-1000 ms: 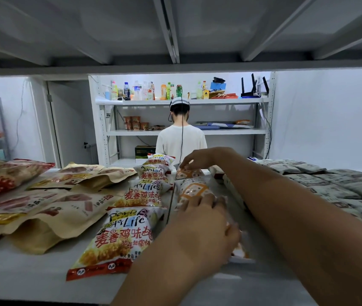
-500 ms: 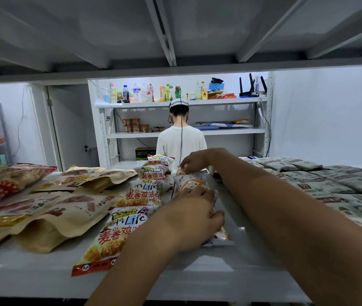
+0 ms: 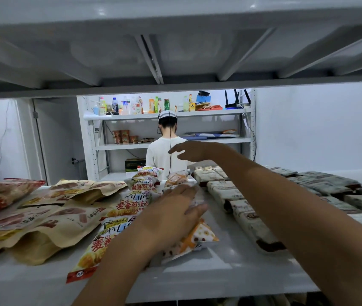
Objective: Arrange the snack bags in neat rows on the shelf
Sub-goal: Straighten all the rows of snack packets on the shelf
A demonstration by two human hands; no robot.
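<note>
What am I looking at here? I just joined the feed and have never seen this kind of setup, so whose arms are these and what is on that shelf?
There is no machine. A person wears a camera on the head, so the single picture looks forward and down along their own two bare arms, into a white shelf with another shelf board overhead.

The left hand lies flat, fingers spread, on the orange and white snack bags in the middle row. The right hand is open in the air above the far end of that row and holds nothing.

Left of that row runs a line of yellow and red snack bags, then tan pouches and red bags. On the right lie rows of grey packets.

Beyond the shelf, someone in a white shirt stands with their back turned, facing a rack of bottles.
</note>
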